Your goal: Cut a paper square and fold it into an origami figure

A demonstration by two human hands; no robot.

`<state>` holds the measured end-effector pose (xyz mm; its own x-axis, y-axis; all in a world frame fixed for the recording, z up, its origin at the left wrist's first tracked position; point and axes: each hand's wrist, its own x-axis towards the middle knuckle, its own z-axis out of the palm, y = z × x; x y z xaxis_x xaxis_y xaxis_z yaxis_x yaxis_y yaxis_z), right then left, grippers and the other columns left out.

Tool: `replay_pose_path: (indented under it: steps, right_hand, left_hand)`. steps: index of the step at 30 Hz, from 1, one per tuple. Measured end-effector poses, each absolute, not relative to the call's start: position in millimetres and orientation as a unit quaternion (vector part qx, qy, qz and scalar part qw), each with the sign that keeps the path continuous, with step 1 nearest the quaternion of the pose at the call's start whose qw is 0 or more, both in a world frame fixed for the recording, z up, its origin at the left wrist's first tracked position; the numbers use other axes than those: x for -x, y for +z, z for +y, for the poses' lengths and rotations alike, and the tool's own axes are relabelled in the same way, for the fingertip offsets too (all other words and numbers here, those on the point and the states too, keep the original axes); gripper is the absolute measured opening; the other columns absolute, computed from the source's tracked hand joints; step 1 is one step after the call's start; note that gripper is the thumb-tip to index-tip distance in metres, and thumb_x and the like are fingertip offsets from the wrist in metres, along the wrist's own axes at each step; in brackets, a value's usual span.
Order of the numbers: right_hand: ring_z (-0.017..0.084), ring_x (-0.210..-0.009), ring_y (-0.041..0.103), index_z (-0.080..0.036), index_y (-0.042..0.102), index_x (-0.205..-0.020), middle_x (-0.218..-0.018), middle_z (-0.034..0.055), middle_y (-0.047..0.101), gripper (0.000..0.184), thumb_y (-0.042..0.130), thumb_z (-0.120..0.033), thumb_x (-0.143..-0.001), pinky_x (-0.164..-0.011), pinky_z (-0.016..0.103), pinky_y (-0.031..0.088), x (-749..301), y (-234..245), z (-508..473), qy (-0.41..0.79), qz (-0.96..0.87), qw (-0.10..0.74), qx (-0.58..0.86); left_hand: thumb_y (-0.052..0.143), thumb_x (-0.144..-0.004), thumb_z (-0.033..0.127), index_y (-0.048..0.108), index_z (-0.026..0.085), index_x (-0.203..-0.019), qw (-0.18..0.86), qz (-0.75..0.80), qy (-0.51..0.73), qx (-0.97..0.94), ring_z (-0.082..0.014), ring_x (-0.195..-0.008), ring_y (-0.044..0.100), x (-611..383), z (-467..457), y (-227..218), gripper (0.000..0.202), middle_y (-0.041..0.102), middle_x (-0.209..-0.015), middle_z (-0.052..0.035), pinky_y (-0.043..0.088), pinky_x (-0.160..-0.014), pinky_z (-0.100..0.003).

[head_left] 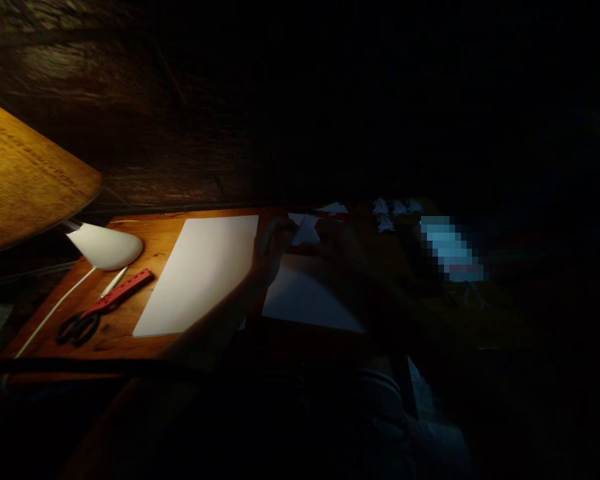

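Observation:
Between both hands is a small piece of folded white paper (307, 230), raised above the table. My left hand (273, 245) grips its left side with bent fingers. From the right, my right hand (336, 241) closes on its other side, mostly lost in shadow. Below the hands lies a sheet of white paper (310, 293), half in shade. A brightly lit stack of white paper (200, 273) rests left of my left hand. Behind the hands, another piece of white paper (334, 208) lies near the table's back edge.
A white lamp base (107, 247) with a cord stands at the left under a yellow shade (30, 173). Scissors with black handles (80, 328) lie by a red perforated strip (125, 291). Several small folded paper pieces (397, 208) sit back right, near a blurred bright rectangle (453, 248).

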<state>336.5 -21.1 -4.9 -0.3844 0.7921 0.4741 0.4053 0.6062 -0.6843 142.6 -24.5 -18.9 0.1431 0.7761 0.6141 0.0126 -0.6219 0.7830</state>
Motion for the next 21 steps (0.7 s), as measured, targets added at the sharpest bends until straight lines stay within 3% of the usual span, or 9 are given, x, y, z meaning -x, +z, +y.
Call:
replay_pose_path:
  steps: [6,13,18,21]
  right_hand:
    - [0.015,-0.068,0.055,-0.017,0.068,-0.075,-0.076,0.0026,0.064,0.05,0.073,-0.067,-0.077,-0.06,0.027,0.041,-331.7,-4.1,-24.7,0.404,-0.706,0.445,0.375]
    - [0.015,-0.07,0.055,-0.017,0.067,-0.074,-0.075,0.0029,0.063,0.043,0.078,-0.058,-0.074,-0.061,0.026,0.042,-329.2,0.8,-27.3,0.447,-0.686,0.429,0.382]
    - [0.009,-0.054,0.04,-0.019,0.052,-0.057,-0.057,-0.0043,0.044,0.05,0.077,-0.058,-0.076,-0.05,0.024,0.031,-326.9,5.6,-30.6,0.468,-0.646,0.463,0.386]
    - [0.007,-0.05,0.035,-0.019,0.049,-0.055,-0.053,-0.0057,0.041,0.052,0.078,-0.057,-0.075,-0.047,0.023,0.027,-326.5,5.3,-30.3,0.483,-0.626,0.475,0.385]
  left_hand:
    - [0.061,-0.094,0.038,0.058,0.019,-0.071,0.25,0.31,0.511,-0.762,-0.0163,-0.074,0.056,-142.7,-25.5,-18.4,0.03,0.057,-0.077,-0.002,0.041,-0.067,-0.03]
    - [0.065,-0.087,0.033,0.059,0.02,-0.073,0.34,0.312,0.554,-0.693,-0.0153,-0.071,0.052,-146.9,-28.7,-21.1,0.02,0.057,-0.077,-0.0011,0.042,-0.066,-0.029]
    - [0.068,-0.083,0.031,0.055,0.019,-0.065,0.423,0.321,0.575,-0.623,-0.0125,-0.063,0.043,-148.3,-28.4,-21.0,0.025,0.047,-0.068,0.0012,0.035,-0.057,-0.026]
    - [0.07,-0.08,0.028,0.052,0.019,-0.061,0.441,0.312,0.583,-0.607,-0.0118,-0.061,0.04,-149.4,-28.3,-20.2,0.027,0.043,-0.065,0.0021,0.033,-0.057,-0.026]
